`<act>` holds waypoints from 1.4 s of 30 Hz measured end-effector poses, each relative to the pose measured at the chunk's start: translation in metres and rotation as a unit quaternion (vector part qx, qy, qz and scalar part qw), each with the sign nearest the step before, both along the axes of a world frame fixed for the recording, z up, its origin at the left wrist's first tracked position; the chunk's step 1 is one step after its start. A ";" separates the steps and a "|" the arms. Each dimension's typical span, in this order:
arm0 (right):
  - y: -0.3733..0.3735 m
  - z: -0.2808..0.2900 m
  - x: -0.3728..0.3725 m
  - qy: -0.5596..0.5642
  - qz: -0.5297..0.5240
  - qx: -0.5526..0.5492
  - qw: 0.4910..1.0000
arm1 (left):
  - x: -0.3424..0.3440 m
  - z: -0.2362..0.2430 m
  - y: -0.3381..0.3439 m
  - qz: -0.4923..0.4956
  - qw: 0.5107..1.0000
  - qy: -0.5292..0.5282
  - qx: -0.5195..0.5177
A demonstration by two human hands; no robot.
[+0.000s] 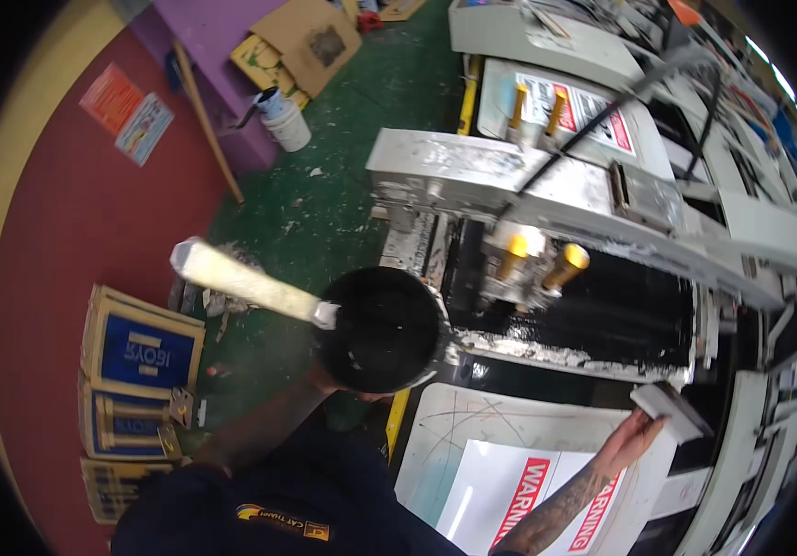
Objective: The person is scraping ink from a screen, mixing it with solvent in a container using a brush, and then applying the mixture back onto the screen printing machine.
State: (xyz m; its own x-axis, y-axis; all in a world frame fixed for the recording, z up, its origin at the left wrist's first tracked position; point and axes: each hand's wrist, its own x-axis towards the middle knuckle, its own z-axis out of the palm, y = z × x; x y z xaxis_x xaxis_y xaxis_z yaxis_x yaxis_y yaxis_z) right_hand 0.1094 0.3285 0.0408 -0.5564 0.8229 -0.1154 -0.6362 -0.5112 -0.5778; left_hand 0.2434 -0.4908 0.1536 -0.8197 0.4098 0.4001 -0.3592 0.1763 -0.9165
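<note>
My left hand (329, 383) grips a round pot of black ink (380, 334) from below, mostly hidden by it. A pale-handled tool (246, 287) lies across the pot's rim, its far end in the dark ink. My right hand (626, 443) holds a flat metal-grey blade (667, 414) by one edge, above the lower right of the printing machine. Below the hands, white sheets with red bands (473, 482) lie on a scratched pale platen (436, 417). Just beyond the pot is an ink-coated screen (612, 315) under a carriage with two brass-coloured cylinders (565, 266).
A crossbar (436, 153) with a cable spans the machine; a second printing station (500, 111) is behind. At left, framed screens (144, 338) lean on a red wall (46, 278). A pale bucket (287, 130), a wooden pole (208, 120) and cardboard (306, 46) stand on the green floor.
</note>
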 end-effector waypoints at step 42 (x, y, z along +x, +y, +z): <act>0.019 0.046 0.054 0.091 -0.092 0.015 0.992 | -0.178 -0.093 0.181 -0.167 0.972 0.100 -0.130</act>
